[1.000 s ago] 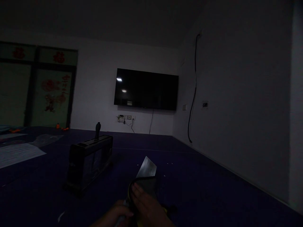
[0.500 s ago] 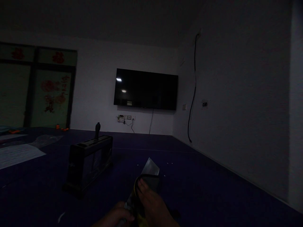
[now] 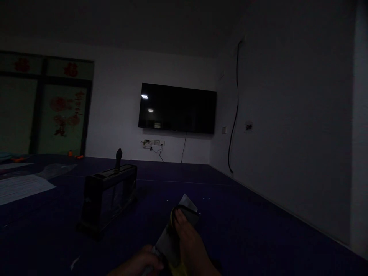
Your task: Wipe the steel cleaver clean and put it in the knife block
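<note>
My left hand [image 3: 143, 261] is closed around the handle of a broad-bladed kitchen knife [image 3: 186, 201], whose blade points up and away to the right. My right hand [image 3: 192, 243] presses a grey cloth [image 3: 190, 215] with black and yellow edging against the blade, fingers together. The cloth is folded over the blade near its far end; the tip sticks out beyond it. Left of the hands stands a dark knife block [image 3: 93, 203], one black handle [image 3: 119, 158] rising from its top. The room is dim, so fine detail is lost.
All this is on a dark blue surface [image 3: 258, 230]. Printed paper [image 3: 23, 188] and clear plastic [image 3: 57, 170] lie at the left, with small orange things [image 3: 79, 156] farther back. White scraps are scattered about. A wall [image 3: 301, 153] borders the right side.
My right hand and the cloth have slid along the blade, away from the handle and slightly right. More blade shows near the handle. My left hand keeps its hold.
</note>
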`<control>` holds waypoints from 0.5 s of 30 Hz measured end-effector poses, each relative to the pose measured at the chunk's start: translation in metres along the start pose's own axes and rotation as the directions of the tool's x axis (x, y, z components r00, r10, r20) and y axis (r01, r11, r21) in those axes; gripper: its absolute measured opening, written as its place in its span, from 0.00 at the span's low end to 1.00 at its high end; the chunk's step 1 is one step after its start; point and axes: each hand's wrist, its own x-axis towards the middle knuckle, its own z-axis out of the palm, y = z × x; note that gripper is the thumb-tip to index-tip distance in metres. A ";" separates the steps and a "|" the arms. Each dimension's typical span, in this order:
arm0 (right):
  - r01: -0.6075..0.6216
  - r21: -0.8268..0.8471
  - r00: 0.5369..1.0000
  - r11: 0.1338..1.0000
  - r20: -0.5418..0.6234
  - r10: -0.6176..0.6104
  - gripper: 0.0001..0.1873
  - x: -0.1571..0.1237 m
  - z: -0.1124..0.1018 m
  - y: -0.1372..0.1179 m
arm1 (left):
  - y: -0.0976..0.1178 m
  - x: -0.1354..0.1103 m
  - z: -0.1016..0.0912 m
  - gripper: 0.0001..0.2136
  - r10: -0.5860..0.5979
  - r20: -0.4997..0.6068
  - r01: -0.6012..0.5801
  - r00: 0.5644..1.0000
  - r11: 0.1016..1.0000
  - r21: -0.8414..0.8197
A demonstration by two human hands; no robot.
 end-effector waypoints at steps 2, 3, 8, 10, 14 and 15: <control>-0.034 -0.008 0.999 0.999 -0.038 0.034 0.40 -0.001 0.002 0.002 | -0.005 0.008 -0.004 0.08 -0.008 -0.005 0.008 1.000 0.999 0.039; -0.045 -0.010 0.998 0.999 -0.045 0.045 0.40 -0.001 0.003 0.002 | -0.009 0.012 -0.007 0.07 -0.010 -0.013 0.011 1.000 0.999 0.053; -0.027 -0.010 1.000 1.000 -0.011 0.027 0.41 0.000 -0.002 -0.003 | -0.023 0.025 -0.015 0.05 -0.001 -0.061 0.008 0.998 0.994 0.112; -0.018 -0.003 1.000 1.000 0.021 0.018 0.41 0.001 -0.004 -0.006 | -0.025 0.027 -0.015 0.06 0.011 -0.071 -0.003 0.997 0.993 0.121; 0.036 0.014 0.996 0.999 0.075 -0.037 0.41 0.000 -0.006 -0.009 | -0.023 0.025 -0.011 0.08 0.056 -0.063 -0.050 0.996 0.995 0.087; 0.046 0.017 0.996 0.999 0.080 -0.047 0.41 0.000 -0.006 -0.010 | -0.023 0.024 -0.010 0.09 0.061 -0.056 -0.057 0.997 0.995 0.077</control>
